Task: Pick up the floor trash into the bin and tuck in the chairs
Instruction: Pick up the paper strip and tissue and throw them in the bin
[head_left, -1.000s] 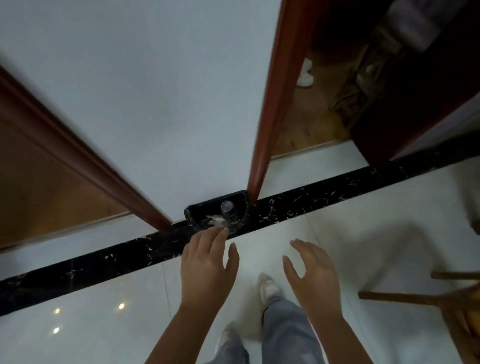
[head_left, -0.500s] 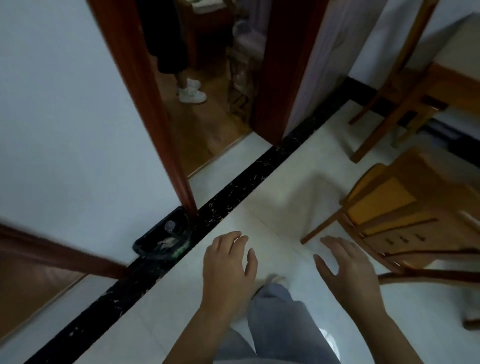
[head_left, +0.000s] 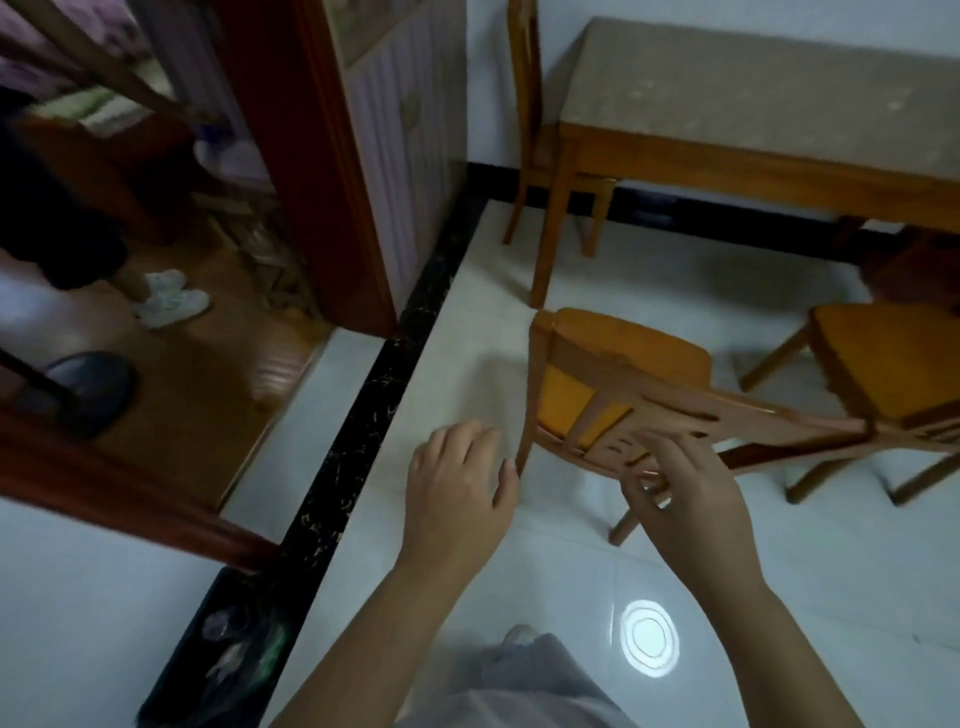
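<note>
Since the earlier frames the head view had swung off the bin (head_left: 228, 660), which now sat behind and to the left of the left hand (head_left: 457, 483), and onto the nearest chair (head_left: 623, 364). That hand hovered released, fingers relaxed, just beside the back post (head_left: 535, 395). The right hand (head_left: 685, 499), fingers spread and unclenched, reached the back rail (head_left: 753, 415); contact was unclear. The worktop (head_left: 753, 93) stood beyond both hands. Pushed from one side only, the chair would likely skew and strike the worktop leg (head_left: 550, 228).
</note>
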